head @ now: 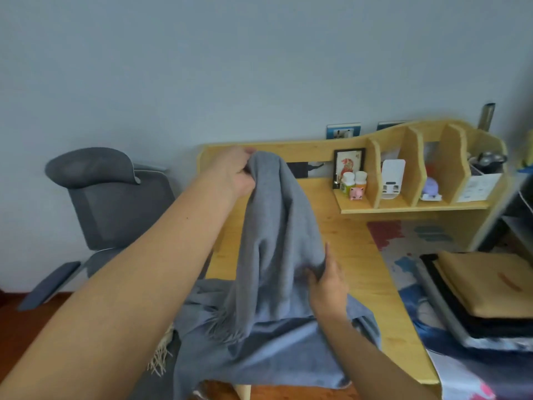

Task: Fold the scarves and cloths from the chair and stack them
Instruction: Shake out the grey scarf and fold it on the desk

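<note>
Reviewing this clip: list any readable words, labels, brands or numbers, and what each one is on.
No text can be read in this frame.
White sheet in the right shelf compartment: faint print, too small to read.
Two small bottles on the shelf: labels too blurred.
Framed picture: a red figure, any writing illegible.
Grey scarf: no label showing.

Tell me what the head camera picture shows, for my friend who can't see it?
A person's left hand lifts one end of a soft grey fringed scarf above a light wooden desk while the right hand pinches it lower down. A grey mesh office chair stands to the left.
</note>
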### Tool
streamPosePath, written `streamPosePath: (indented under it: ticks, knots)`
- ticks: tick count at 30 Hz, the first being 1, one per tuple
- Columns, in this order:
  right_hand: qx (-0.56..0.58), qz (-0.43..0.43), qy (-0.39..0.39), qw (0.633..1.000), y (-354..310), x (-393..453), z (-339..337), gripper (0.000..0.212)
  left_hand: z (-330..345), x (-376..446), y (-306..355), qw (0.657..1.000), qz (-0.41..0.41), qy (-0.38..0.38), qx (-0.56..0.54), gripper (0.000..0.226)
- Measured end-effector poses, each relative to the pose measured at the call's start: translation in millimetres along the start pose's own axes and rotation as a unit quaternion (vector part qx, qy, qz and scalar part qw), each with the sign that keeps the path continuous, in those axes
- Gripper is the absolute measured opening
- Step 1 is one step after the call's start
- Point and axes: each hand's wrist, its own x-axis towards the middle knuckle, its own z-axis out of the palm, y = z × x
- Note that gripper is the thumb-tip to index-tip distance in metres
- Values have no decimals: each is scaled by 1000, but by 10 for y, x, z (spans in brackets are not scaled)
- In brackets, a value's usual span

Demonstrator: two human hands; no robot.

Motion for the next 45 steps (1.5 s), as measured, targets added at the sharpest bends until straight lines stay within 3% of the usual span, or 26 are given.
streamPosePath:
  ticks: [2,4,5,6,8,9,10,12,14,16,17,19,21,23,25,26,27,28,29,32,33,34,37,41,43,45]
  knots:
    - [-23,-12,5,1000,-65,179,-275,19,-168,70,31,998,3,15,-53,35]
    - [-11,-7,-17,1000,-193,324,-610,22,-338,212,12,999,29,29,-15,26]
    - [6,-16,-26,1000,-314,381,-776,26,-416,266,-56,996,57,12,64,31]
    - [20,-32,-36,999,-465,451,-924,26,-480,277,-168,979,86,-1,183,53]
    - [24,-65,-67,995,-811,599,-1140,29,-507,145,-550,895,122,-49,427,89]
    - [36,-63,-96,993,-974,675,-1209,31,-447,-23,-803,854,144,-98,490,97]
    - [68,-46,-128,988,-1118,729,-1269,31,-357,-227,-1088,839,150,-161,498,104]
    - [151,20,-172,973,-1314,806,-1356,27,-178,-629,-1676,858,133,-235,438,117]
    - [197,83,-198,957,-1450,820,-1454,23,-59,-807,-2145,898,131,-147,392,110]
    - [214,106,-215,947,-1524,835,-1548,20,-2,-783,-2312,917,152,-21,367,85]
    - [217,106,-213,947,-1538,861,-1601,22,3,-733,-2322,915,178,3,362,64]
    - [214,92,-210,950,-1517,931,-1721,23,-40,-624,-2204,898,219,-23,380,12]
    - [181,63,-219,957,-1471,1009,-1855,21,-104,-512,-1980,882,231,-53,408,22]
    - [148,12,-228,962,-1395,1050,-1964,25,-141,-394,-1655,885,232,-34,403,25]
    - [-2,-99,-258,961,-1315,1020,-2006,36,-146,-215,-1213,885,262,12,385,25]
    - [-154,-150,-282,935,-1242,991,-1967,39,-150,-149,-957,866,297,25,401,22]
    - [-295,-201,-291,888,-1168,973,-1899,38,-146,-132,-689,827,343,16,445,17]
    - [-395,-220,-270,850,-1071,1030,-1845,30,-128,-153,-463,772,388,-18,503,11]
    - [-451,-210,-219,839,-1011,1132,-1843,20,-95,-210,-289,710,406,-65,571,9]
    - [-440,-127,-12,889,-1044,1587,-2098,25,-13,-336,29,460,374,-128,795,28]
    - [-433,-126,46,891,-1093,1741,-2236,26,-42,-335,151,421,376,-92,820,26]
    - [-433,-123,90,888,-1140,1863,-2364,26,-126,-267,301,430,382,-39,817,20]
    - [-419,-94,148,891,-1197,2024,-2541,27,-526,-14,905,532,372,164,742,13]
    - [-360,-48,192,912,-1143,1985,-2603,25,-1100,245,1353,550,247,317,732,25]
    - [-282,-13,228,932,-1147,2009,-2722,28,-1209,264,1414,559,213,351,721,27]
    - [-161,-17,250,955,-1302,2049,-2844,33,-1087,237,1437,568,205,338,722,37]
